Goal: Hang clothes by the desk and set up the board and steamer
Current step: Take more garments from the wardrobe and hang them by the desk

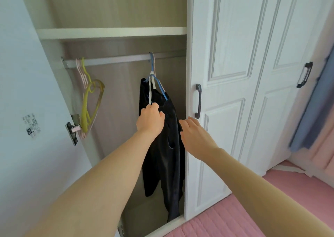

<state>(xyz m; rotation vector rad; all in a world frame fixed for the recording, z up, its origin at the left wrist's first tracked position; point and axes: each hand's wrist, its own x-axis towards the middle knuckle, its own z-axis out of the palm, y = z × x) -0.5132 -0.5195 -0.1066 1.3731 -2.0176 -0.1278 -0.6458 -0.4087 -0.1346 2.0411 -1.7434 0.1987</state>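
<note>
- Dark garment (162, 155) hangs inside the open wardrobe (112, 32), towards the right side of the space, below the shelf and in front of the back panel. Its lower end reaches almost to the wardrobe floor.
- The wardrobe's closed white doors (226, 92) stand to the right of the garment, and an opened door (21, 74) fills the left of the scene.
- Pink quilted bedding (253, 209) lies near, at the lower right.
- A blue cloth (310, 110) hangs at the far right edge, blurred.
- A rail (117, 59) runs across the wardrobe under the shelf.
- Yellow hangers (92, 99) and pink hangers (82, 74) hang bunched at the rail's left end, well apart from the garment.
- A blue hanger (160, 88) and a pale hanger (151, 90) hook over the rail together and carry the garment.
- The left hand (151, 121) is at the garment's top left, fingers curled round the lower end of the pale hanger.
- The right hand (194, 135) holds nothing, fingers relaxed and slightly apart, just beside the garment's right edge; whether it touches the cloth cannot be told.
- Dark handles (198, 101) sit on the closed doors.
- A small sticker (31, 125) is on the opened door.
</note>
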